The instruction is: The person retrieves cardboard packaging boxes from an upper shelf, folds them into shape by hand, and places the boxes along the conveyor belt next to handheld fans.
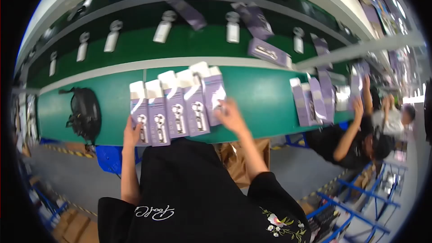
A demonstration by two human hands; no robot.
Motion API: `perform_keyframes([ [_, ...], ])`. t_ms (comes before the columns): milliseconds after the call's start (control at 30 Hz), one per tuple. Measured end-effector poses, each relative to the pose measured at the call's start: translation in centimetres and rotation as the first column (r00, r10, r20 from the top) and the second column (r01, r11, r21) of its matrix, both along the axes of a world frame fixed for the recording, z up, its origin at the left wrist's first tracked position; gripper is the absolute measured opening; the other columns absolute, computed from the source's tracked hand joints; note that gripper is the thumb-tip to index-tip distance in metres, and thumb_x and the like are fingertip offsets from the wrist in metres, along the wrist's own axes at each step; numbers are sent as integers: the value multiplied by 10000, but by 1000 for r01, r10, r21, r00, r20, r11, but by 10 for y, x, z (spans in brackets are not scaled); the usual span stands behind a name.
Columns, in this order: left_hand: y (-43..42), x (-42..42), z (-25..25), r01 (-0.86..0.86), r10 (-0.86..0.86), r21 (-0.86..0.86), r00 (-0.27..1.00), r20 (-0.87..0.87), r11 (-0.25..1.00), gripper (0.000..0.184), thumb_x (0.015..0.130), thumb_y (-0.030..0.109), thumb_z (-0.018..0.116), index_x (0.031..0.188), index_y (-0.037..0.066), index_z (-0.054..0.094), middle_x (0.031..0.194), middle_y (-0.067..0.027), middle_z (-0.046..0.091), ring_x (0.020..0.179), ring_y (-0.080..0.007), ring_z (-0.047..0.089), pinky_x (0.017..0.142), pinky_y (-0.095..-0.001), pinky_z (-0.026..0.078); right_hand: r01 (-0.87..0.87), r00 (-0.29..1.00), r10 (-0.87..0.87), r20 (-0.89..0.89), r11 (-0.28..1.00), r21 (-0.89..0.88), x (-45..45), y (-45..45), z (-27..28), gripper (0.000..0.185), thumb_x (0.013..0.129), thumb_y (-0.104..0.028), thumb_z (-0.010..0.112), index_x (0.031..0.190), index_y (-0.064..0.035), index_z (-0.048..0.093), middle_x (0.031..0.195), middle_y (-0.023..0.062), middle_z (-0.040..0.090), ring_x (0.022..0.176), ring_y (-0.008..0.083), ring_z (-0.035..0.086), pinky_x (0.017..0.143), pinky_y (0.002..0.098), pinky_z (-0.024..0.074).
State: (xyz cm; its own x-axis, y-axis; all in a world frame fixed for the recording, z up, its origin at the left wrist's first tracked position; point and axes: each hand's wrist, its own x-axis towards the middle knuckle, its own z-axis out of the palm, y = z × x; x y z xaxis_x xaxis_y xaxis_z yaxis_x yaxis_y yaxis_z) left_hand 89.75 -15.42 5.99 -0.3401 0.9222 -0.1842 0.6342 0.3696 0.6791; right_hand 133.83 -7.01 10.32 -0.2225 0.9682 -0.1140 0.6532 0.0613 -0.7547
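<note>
Several purple-and-white cartons lie side by side in a fanned row on the green table in front of me, their white end flaps pointing away. Printed pictures of a small device show on their faces. At the row's left end my left hand [131, 132] grips the lower side of the leftmost carton [139, 108], fingers along its edge. My right hand [231, 117], slightly blurred, has its fingers curled at the lower right side of the rightmost carton [213, 87]. What lies under the right fingertips is hidden.
A black bag [85, 112] lies on the table [114, 85] at left. White handheld devices [232, 31] and purple cartons [269, 51] rest on the green conveyor behind. More cartons [310, 101] stand at right, near a co-worker [355, 139]. A brown paper bag [240, 164] sits below.
</note>
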Motion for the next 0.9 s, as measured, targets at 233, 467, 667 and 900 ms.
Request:
perform_keyframes([
  [233,-4,90,102,340,-257,271,919,-299,901,542,772,271,654,1244,60,491,1283,-212,443,1200,-392,420,989,-513,346,60,865,-361,349,765,642,100,173,72,607,764,-446,659,1145,20,581,1157,251,562,1098,386,518,966,448,392],
  [467,-17,163,54,415,-365,52,847,-386,908,776,808,556,573,1430,183,296,1486,-191,216,1392,-342,183,1085,-588,131,359,764,-266,587,932,-44,194,265,-24,1101,652,-652,650,1483,-167,115,1444,203,294,1339,376,259,1029,581,280],
  [667,-15,162,52,443,-418,-22,826,-378,896,823,795,593,572,1443,186,269,1492,-189,203,1393,-346,176,1092,-576,113,155,457,72,886,975,-159,148,192,53,1044,594,-389,770,1428,-143,192,1448,154,243,1356,343,221,1041,570,275],
  [900,-15,158,48,460,-415,57,841,-346,886,851,778,585,596,1442,168,265,1495,-194,193,1396,-349,166,1092,-573,113,-694,388,181,904,702,158,198,87,44,557,742,-259,614,1238,-50,469,1265,160,432,1147,315,395,910,497,362],
])
